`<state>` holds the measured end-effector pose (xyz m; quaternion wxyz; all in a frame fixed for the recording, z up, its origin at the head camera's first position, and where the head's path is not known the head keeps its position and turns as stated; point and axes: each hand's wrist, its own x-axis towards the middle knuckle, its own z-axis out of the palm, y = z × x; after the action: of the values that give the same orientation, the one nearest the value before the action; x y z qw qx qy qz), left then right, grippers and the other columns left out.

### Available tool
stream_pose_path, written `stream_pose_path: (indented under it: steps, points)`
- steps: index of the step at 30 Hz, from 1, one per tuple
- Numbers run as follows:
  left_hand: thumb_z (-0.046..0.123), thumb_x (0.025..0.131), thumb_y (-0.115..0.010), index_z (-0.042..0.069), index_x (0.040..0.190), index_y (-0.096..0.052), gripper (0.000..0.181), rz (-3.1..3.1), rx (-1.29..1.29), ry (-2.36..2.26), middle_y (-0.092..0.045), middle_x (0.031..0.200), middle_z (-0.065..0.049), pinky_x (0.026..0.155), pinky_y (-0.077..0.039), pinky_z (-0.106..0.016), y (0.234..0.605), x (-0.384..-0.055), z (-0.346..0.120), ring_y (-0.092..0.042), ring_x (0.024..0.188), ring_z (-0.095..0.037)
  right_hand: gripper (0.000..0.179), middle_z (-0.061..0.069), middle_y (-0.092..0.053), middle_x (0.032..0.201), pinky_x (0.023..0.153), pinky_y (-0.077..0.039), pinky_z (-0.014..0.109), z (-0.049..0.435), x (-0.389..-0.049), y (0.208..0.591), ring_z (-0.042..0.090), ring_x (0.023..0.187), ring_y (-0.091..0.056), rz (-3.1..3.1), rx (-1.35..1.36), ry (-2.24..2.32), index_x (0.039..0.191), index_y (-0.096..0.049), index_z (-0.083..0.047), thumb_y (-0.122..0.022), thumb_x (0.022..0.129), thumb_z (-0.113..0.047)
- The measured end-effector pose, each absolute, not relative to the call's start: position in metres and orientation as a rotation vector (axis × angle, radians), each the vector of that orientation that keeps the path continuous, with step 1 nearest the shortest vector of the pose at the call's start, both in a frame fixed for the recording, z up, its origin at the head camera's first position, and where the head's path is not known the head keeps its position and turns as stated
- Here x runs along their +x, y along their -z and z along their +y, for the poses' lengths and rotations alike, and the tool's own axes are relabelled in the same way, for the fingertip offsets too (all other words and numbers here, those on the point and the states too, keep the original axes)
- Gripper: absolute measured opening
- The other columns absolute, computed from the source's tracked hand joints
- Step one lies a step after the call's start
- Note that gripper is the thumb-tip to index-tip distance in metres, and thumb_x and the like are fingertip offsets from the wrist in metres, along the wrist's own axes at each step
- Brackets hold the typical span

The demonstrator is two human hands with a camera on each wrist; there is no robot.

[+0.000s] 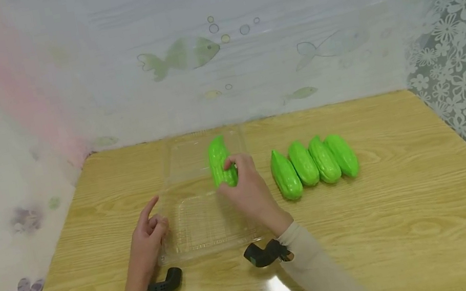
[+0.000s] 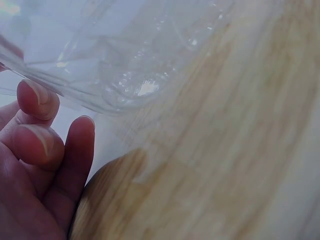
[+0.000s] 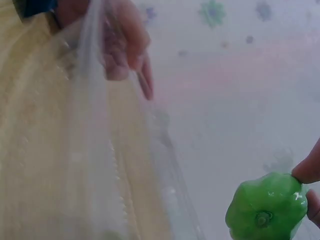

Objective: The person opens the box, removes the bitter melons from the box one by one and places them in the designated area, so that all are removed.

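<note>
My right hand (image 1: pixel 248 189) pinches a bright green, ribbed toy bitter melon (image 1: pixel 219 161) between thumb and fingers, over the right part of a clear plastic clamshell box (image 1: pixel 204 223). Its stem end (image 3: pixel 263 219) faces the right wrist camera. The box lies with its lid folded back, away from me. Beside the box's left edge is my left hand (image 1: pixel 148 238), index finger stretched forward and the others loosely bent. In the left wrist view, its fingertips (image 2: pixel 37 97) are at the rim of the clear plastic (image 2: pixel 130 95); whether they press on it is hard to tell.
Several more green bitter melons (image 1: pixel 304 164) lie side by side in a row on the wooden table (image 1: pixel 414 217), right of the box. Behind the table hangs a curtain (image 1: pixel 187 96) printed with fish. Flowered sheets (image 1: pixel 465 57) flank both sides.
</note>
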<state>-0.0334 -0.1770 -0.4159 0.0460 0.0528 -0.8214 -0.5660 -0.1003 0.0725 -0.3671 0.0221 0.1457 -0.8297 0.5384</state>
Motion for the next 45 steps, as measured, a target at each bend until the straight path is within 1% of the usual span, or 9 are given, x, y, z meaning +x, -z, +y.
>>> stream_pose_path:
  steps: [7,11,15,17,23,27,31,37,45]
  points:
    - [0.021,0.091,-0.051,0.027,0.139,-0.030,0.052,-2.508,0.154,1.739,-0.050,0.081,-0.007,0.053,-0.035,-0.028,0.418,-0.037,-0.178,-0.041,0.062,-0.011,0.031,0.004,-0.034,0.111,0.059,-0.040,0.030,0.099,-0.116,0.364,0.020,0.086,-0.041,-2.501,0.405,-1.783,0.103,-0.039,-0.015,-0.054,0.076,-0.017]
    - [0.014,0.091,-0.050,0.025,0.139,-0.030,0.053,-2.495,0.163,1.775,-0.050,0.081,-0.009,0.054,-0.036,-0.027,0.414,-0.036,-0.177,-0.042,0.062,-0.011,0.033,0.006,-0.035,0.112,0.059,-0.042,0.032,0.120,-0.124,0.366,0.022,0.087,-0.045,-2.544,0.392,-1.760,0.105,-0.037,-0.015,-0.054,0.078,-0.018]
    - [0.009,0.091,-0.048,0.021,0.140,-0.029,0.054,-2.503,0.175,1.770,-0.050,0.082,-0.015,0.055,-0.037,-0.027,0.403,-0.035,-0.173,-0.042,0.062,-0.012,0.035,0.008,-0.040,0.116,0.059,-0.043,0.033,0.141,-0.132,0.365,0.025,0.083,-0.050,-2.529,0.379,-1.794,0.109,-0.036,-0.015,-0.055,0.080,-0.019]
    - [0.012,0.091,-0.049,0.023,0.139,-0.029,0.053,-2.510,0.173,1.751,-0.050,0.083,-0.014,0.055,-0.036,-0.027,0.405,-0.038,-0.174,-0.042,0.062,-0.012,0.036,0.009,-0.040,0.120,0.063,-0.043,0.036,0.150,-0.132,0.359,0.026,0.088,-0.050,-2.510,0.371,-1.811,0.112,-0.036,-0.013,-0.055,0.081,-0.017]
    - [0.015,0.091,-0.050,0.028,0.138,-0.030,0.053,-2.511,0.153,1.749,-0.051,0.084,-0.014,0.056,-0.036,-0.027,0.413,-0.044,-0.180,-0.042,0.064,-0.011,0.044,0.011,-0.037,0.130,0.078,-0.038,0.038,0.179,-0.142,0.367,0.025,0.109,-0.040,-2.496,0.357,-1.776,0.120,-0.033,-0.012,-0.054,0.082,-0.017]
    - [0.011,0.091,-0.048,0.023,0.140,-0.028,0.054,-2.510,0.139,1.782,-0.050,0.087,-0.021,0.058,-0.037,-0.027,0.403,-0.042,-0.177,-0.041,0.064,-0.013,0.047,0.011,-0.036,0.129,0.080,-0.036,0.040,0.196,-0.145,0.372,0.026,0.112,-0.038,-2.546,0.321,-1.744,0.123,-0.031,-0.012,-0.054,0.082,-0.018]
    - [0.014,0.093,-0.047,0.019,0.141,-0.025,0.053,-2.516,0.114,1.790,-0.049,0.087,-0.023,0.058,-0.037,-0.029,0.397,-0.040,-0.175,-0.040,0.062,-0.015,0.050,0.011,-0.035,0.131,0.077,-0.039,0.041,0.211,-0.147,0.376,0.027,0.112,-0.037,-2.566,0.276,-1.745,0.126,-0.028,-0.012,-0.053,0.083,-0.019]
    - [0.015,0.094,-0.046,0.017,0.142,-0.023,0.053,-2.515,0.089,1.800,-0.048,0.085,-0.023,0.057,-0.037,-0.030,0.396,-0.042,-0.174,-0.039,0.059,-0.014,0.056,0.011,-0.036,0.131,0.078,-0.040,0.045,0.233,-0.149,0.381,0.027,0.111,-0.039,-2.556,0.183,-1.701,0.136,-0.025,-0.019,-0.051,0.087,-0.027]
    - [0.013,0.093,-0.045,0.017,0.142,-0.024,0.053,-2.509,0.100,1.801,-0.048,0.083,-0.021,0.056,-0.037,-0.027,0.397,-0.044,-0.175,-0.040,0.058,-0.011,0.053,0.010,-0.038,0.131,0.080,-0.038,0.048,0.257,-0.149,0.386,0.027,0.112,-0.038,-2.576,0.036,-1.622,0.138,-0.028,-0.029,-0.046,0.089,-0.036]
